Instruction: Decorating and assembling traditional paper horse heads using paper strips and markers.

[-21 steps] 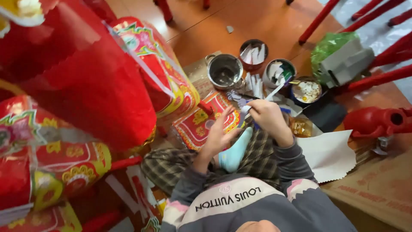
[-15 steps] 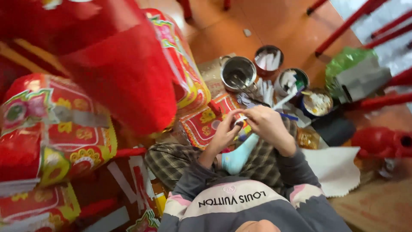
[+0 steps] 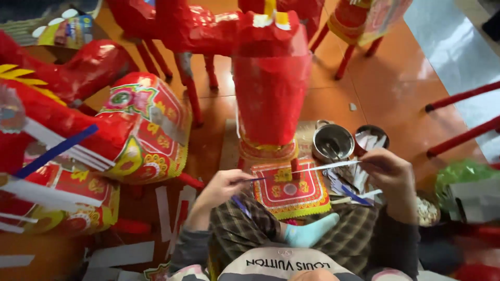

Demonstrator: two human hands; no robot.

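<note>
I sit cross-legged on the floor. My left hand pinches one end of a long thin white-and-blue paper strip, and my right hand holds the other end. The strip is stretched almost level between them, above a red and yellow patterned paper panel on my lap. Just beyond the strip stands a red paper animal figure on thin legs. My light-blue sock shows below the panel.
A metal pot and a bowl of cut paper strips stand by my right hand. Large red decorated paper figures crowd the left. White strips lie on the floor, red stool legs at right, a green bag.
My hands, close together before, have drawn apart with the strip stretched between them. The view has swung up and left, showing the red figure straight ahead.
</note>
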